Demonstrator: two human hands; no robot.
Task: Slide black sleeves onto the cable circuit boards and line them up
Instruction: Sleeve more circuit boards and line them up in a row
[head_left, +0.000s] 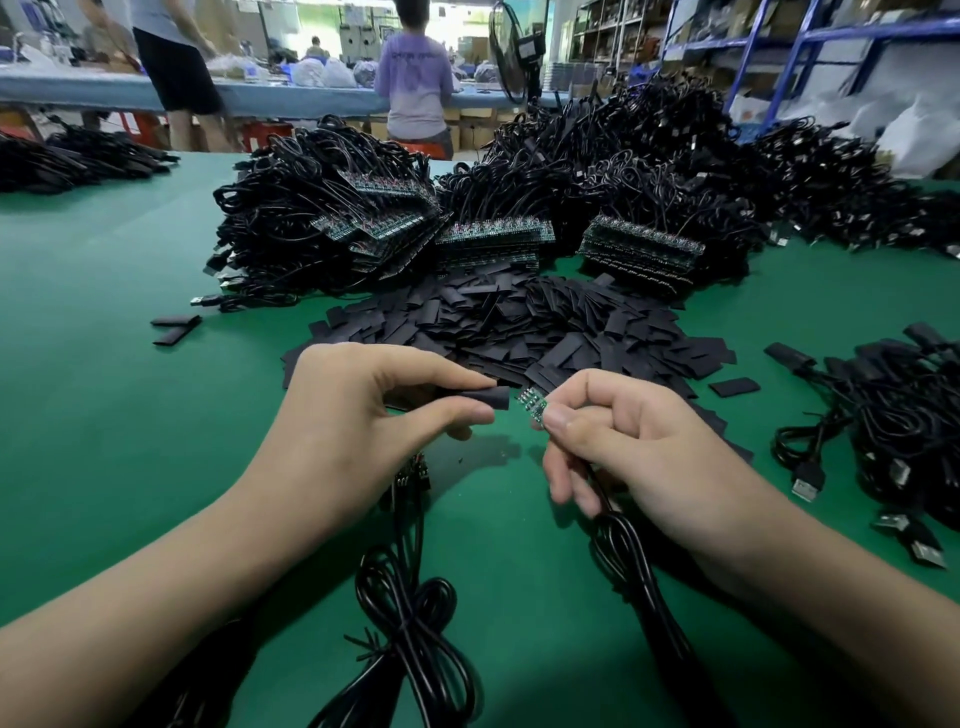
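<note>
1. The left hand (358, 415) is pinching a black sleeve (488, 397) in its grip.
2. The right hand (639, 452) is pinching the circuit board (531, 405), just beside the sleeve's mouth.
3. The cable (628, 561) is trailing below the right grip onto the bench (104, 312).

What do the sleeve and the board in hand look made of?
Sleeve, pinched by the left hand: matte black, thin and pliable, probably plastic or rubber tubing; those in the pile lie flat. Board, pinched by the right hand: stiff green laminate with small shiny metal spots, likely a usual circuit board.
</note>
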